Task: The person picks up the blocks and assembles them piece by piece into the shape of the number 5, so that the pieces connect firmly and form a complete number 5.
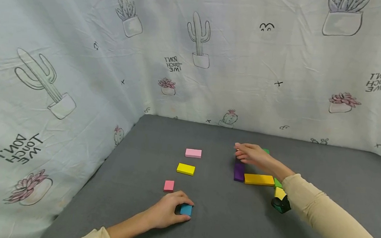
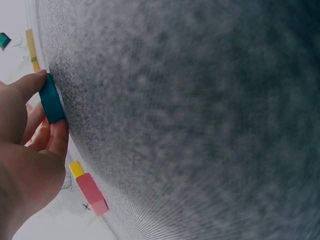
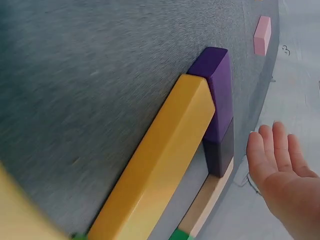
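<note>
Through the head view I see the left hand (image 1: pixel 165 208) clamped on a blue block (image 1: pixel 186 209), thumb and fingers pinching it from opposite sides; the block sits at the hand's 3 o'clock, at the table (image 1: pixel 209 227). From that hand, a coral block (image 1: pixel 169 186) lies just beside it at 12 o'clock, a yellow block (image 1: pixel 186 169) further off at 1 o'clock, and a pale pink block (image 1: pixel 193 153) beyond that on the same line.

I have the right hand (image 1: pixel 254 155) raised above the other blocks, gripping nothing, its fingers nearly straight and side by side. A purple block (image 1: pixel 239 173) lies at its 7 o'clock, an orange block (image 1: pixel 259 179) at 6. The orange one touches the purple one at its 9 o'clock end and a small green block (image 1: pixel 277 183) at its 3 o'clock end. A light yellow block (image 1: pixel 279 193) comes next, partly behind the sleeve (image 1: pixel 333 213) and a black gadget (image 1: pixel 281 204) at the wrist.

On my right wrist view, a dark block (image 3: pixel 220 152) continues the purple one end to end, followed by a tan block (image 3: pixel 207 200).
</note>
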